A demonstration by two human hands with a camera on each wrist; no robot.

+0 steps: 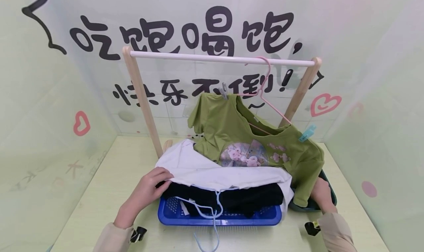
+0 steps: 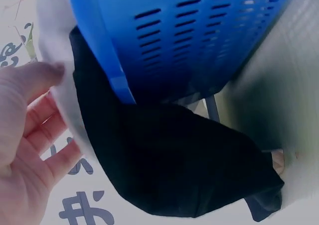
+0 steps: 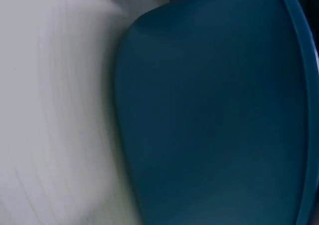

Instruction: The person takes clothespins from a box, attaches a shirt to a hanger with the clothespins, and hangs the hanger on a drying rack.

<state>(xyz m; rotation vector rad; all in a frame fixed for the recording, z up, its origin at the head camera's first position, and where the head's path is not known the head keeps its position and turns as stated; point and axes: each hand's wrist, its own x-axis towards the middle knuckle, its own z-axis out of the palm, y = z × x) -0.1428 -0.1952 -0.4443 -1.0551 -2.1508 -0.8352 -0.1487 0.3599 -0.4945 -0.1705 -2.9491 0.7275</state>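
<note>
My left hand [image 1: 149, 185] pinches the edge of a white garment [image 1: 198, 171] between thumb and fingers, as the left wrist view shows too. Under that edge a black garment [image 1: 255, 196] lies over a blue basket [image 1: 222, 221], with a light-blue hanger [image 1: 215, 212] on top. My right hand [image 1: 321, 193] reaches into a dark green container [image 1: 332, 196] beside the basket; its fingers are hidden. A green T-shirt [image 1: 215, 115] hangs on a pink hanger [image 1: 267, 77], its sleeve partly over that container. A grey clothespin [image 1: 224, 91] and a turquoise clothespin [image 1: 307, 133] sit at its shoulders.
A wooden rack with a white rail [image 1: 205, 57] stands behind the basket, the pink hanger hooked on it. Printed white walls [image 1: 49, 97] enclose the pale table [image 1: 99, 204] at the back and sides.
</note>
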